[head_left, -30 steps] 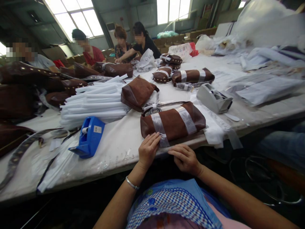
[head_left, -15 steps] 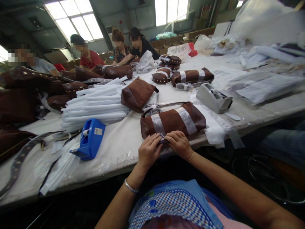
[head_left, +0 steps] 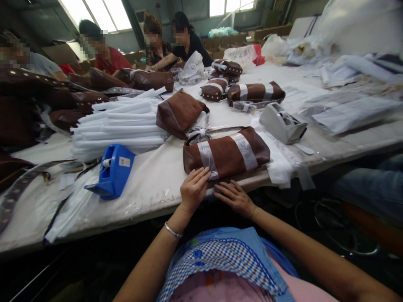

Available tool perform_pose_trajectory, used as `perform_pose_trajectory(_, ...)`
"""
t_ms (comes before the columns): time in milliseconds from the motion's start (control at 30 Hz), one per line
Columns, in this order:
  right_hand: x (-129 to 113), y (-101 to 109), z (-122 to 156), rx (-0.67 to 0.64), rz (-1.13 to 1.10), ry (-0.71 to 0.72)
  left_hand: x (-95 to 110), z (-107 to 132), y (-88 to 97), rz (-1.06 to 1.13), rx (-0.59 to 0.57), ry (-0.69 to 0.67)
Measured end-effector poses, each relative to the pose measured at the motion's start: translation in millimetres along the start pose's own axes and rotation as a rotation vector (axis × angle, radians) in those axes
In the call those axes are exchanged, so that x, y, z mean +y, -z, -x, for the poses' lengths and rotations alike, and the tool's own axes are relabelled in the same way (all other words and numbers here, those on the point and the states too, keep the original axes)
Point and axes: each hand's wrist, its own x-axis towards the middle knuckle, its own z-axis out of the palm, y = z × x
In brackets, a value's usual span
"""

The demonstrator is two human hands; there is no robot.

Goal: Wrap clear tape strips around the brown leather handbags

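Note:
A folded brown bag [head_left: 226, 154] bound with two clear tape bands lies at the near edge of the white table [head_left: 151, 188]. My left hand [head_left: 193, 189] rests on its near left band, fingers stretched out and holding nothing. My right hand [head_left: 235, 197] lies flat just below the bag's near edge, fingers spread, close beside the left hand. A silver bangle sits on my left wrist.
A blue tape dispenser [head_left: 111, 171] stands left of the bag, a grey one [head_left: 281, 123] to its right. Stacked white sleeves [head_left: 119, 126], another brown bag [head_left: 179, 113] and taped bundles [head_left: 255, 93] lie farther back. Several people work at the far end.
Half a second ago both hands pinched the tape at the bag's near edge; now the fingers have flattened and the right hand has slid a little toward me. The view dipped slightly.

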Motion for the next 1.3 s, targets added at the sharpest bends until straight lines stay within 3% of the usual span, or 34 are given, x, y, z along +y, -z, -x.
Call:
perform_pose_trajectory(133, 1, -10, -13, 0.089, -0.083, 0.014, 0, 1, 0.1, 0.005, -0.009, 0.002)
perform_pose_trajectory(333, -1, -3, -26, 0.224, -0.312, -0.064, -1, 1, -0.7, 0.007, 0.003, 0.007)
perform_pose_trajectory(767, -2, 36, -42, 0.218, -0.493, -0.099, 0, 1, -3.2, 0.018, 0.012, 0.032)
perform_pose_trajectory(900, 14, 51, -55, 0.182, -0.458, -0.052, 5, 1, -2.8, -0.05, 0.01, 0.024)
perform_pose_trajectory(1033, 38, 58, -78, 0.178, -0.472, -0.128, 9, 1, -3.2, -0.118, 0.008, 0.025)
perform_pose_trajectory(1167, 57, 55, -103, 0.159, -0.422, -0.228, 11, 1, -2.2, -0.132, 0.007, 0.031)
perform_pose_trajectory(1300, 69, 43, -121, 0.133, -0.345, -0.24, 12, 1, -0.9, -0.094, 0.048, 0.048)
